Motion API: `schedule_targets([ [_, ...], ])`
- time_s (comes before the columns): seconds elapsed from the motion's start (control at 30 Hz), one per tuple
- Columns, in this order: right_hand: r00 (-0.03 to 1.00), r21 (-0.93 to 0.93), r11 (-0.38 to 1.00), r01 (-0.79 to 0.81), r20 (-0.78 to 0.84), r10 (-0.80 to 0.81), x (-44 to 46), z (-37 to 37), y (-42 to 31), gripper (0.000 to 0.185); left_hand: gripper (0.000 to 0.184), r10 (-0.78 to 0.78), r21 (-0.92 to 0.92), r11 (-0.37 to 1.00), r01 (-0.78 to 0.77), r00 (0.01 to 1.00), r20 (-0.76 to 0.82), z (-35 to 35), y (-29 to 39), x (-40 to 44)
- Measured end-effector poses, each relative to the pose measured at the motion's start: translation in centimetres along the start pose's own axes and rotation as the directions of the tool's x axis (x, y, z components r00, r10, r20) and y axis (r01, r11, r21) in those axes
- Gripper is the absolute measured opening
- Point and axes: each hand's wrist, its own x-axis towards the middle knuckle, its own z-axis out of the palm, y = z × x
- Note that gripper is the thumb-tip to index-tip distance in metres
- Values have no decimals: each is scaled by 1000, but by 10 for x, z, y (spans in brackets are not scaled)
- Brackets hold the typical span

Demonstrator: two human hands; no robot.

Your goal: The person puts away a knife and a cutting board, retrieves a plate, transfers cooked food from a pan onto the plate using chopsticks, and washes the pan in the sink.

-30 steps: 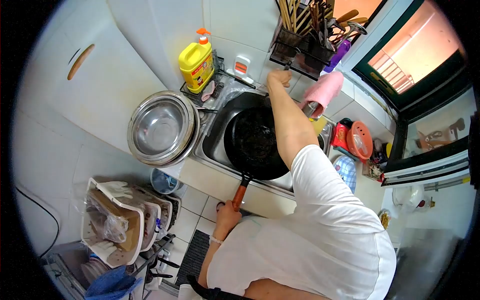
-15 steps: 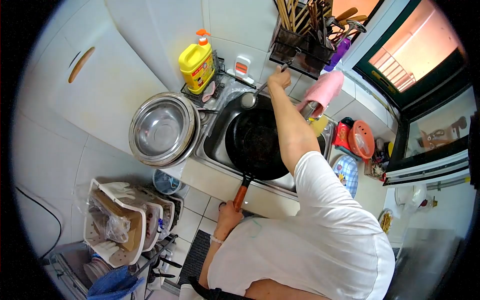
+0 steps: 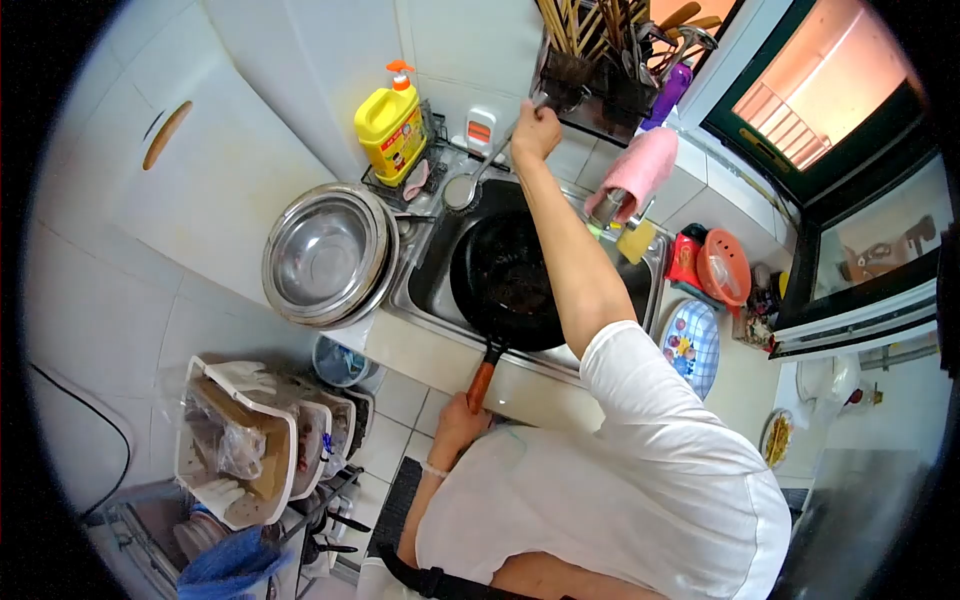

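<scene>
A black frying pan [image 3: 505,280] rests in the steel sink [image 3: 420,275], its wooden handle [image 3: 481,386] sticking out over the front edge. My left hand [image 3: 462,422] is wrapped round the end of that handle. Above the back of the sink, my right hand [image 3: 536,132] grips a grey long-handled pot brush [image 3: 488,160]. The brush's round pale head [image 3: 460,192] hangs down at the sink's back left corner, apart from the pan. My right forearm crosses over the pan's right side and hides part of it.
Stacked metal basins [image 3: 322,258] stand left of the sink. Behind are a yellow detergent bottle [image 3: 390,130] and a utensil rack [image 3: 600,85] with chopsticks. A pink cloth [image 3: 640,172] hangs by the tap. To the right are an orange basket [image 3: 722,265] and a checked plate [image 3: 690,345].
My right hand has moved left and slightly up with the brush, and the brush head has swung left away from the pan. My left hand keeps its hold on the handle.
</scene>
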Motion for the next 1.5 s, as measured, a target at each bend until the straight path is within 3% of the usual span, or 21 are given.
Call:
schedule_targets([
  [0.03, 1000, -10, 1000, -13, 8, 13, -5, -8, -5, 36, 34, 25, -28, 999, -25, 1000, 4, -1, 0, 1],
  [0.1, 939, 111, 978, 177, 279, -201, -24, -27, -14, 31, 31, -28, -41, 999, 28, 1000, -9, -5, 8, -3],
  [0.17, 843, 270, 904, 331, 346, -412, -47, -52, -19, 36, 31, -57, -29, 998, 56, 998, -1, 1, -2, 2],
  [0.2, 785, 229, 933, 278, 505, -358, -60, -76, -26, 31, 30, -24, -22, 999, 23, 1000, -4, 2, -4, 2],
  [0.23, 716, 368, 905, 212, 572, -400, -69, -90, -15, 26, 29, -9, -14, 1000, 9, 1000, 5, 7, -14, 5],
  [0.3, 650, 356, 930, 88, 687, -324, -87, -133, -14, 24, 26, -7, -35, 999, 8, 1000, 16, 0, -6, 2],
  [0.43, 430, 185, 898, 398, 828, -361, -98, -211, 23, 27, 24, 47, -33, 998, -47, 999, -10, 2, -15, 4],
  [0.47, 460, 94, 979, 179, 872, -168, -105, -227, 33, 28, 24, 64, -28, 998, -64, 998, 6, 1, -14, 4],
  [0.5, 475, 67, 995, 74, 875, -95, -111, -240, 47, 28, 24, 55, -34, 998, -54, 998, 9, 0, -12, 4],
  [0.63, 400, -160, 971, -179, 890, 220, -129, -283, 79, 29, 26, -11, -2, 1000, 11, 1000, 18, -5, 2, 2],
  [0.7, 352, -139, 947, -291, 905, 241, -133, -297, 97, 40, 28, -57, -20, 998, 58, 997, 47, -5, 1, 2],
  [0.8, 202, -174, 798, -576, 916, 346, -138, -317, 96, 51, 30, -19, -5, 1000, 19, 1000, 22, -4, -1, 0],
  [0.83, 202, -175, 797, -577, 915, 348, -136, -321, 93, 51, 31, -3, 3, 1000, 3, 1000, 7, -4, -1, 1],
  [0.9, 56, -228, 451, -863, 844, 533, -131, -327, 84, 47, 31, -21, 1, 1000, 21, 1000, 21, -6, 2, 0],
  [0.97, 20, -225, 357, -907, 821, 570, -128, -328, 84, 39, 31, -43, -4, 999, 44, 999, 31, -6, 1, 1],
  [1.07, 170, -280, 494, -823, 708, 685, -136, -329, 97, 37, 32, -7, -24, 1000, 8, 1000, 30, -3, -5, 2],
  [1.23, 235, -449, 659, -603, 690, 685, -137, -322, 96, 48, 35, 28, -78, 997, -25, 999, 33, -4, -8, 3],
  [1.27, 395, -464, 856, -230, 759, 518, -132, -321, 99, 46, 35, 26, -71, 997, -24, 999, 35, -5, -9, 3],
  [1.3, 470, -425, 885, 188, 830, 299, -127, -319, 101, 45, 35, 5, -63, 998, -2, 999, 50, -7, -5, 2],
  [1.37, 531, -299, 859, 415, 846, 37, -119, -310, 110, 43, 35, -13, -47, 999, 16, 997, 74, -10, 2, 1],
  [1.5, 486, -403, 702, 587, 869, 93, -111, -297, 115, 48, 31, 0, -44, 999, 3, 998, 66, -7, -8, 4],
])
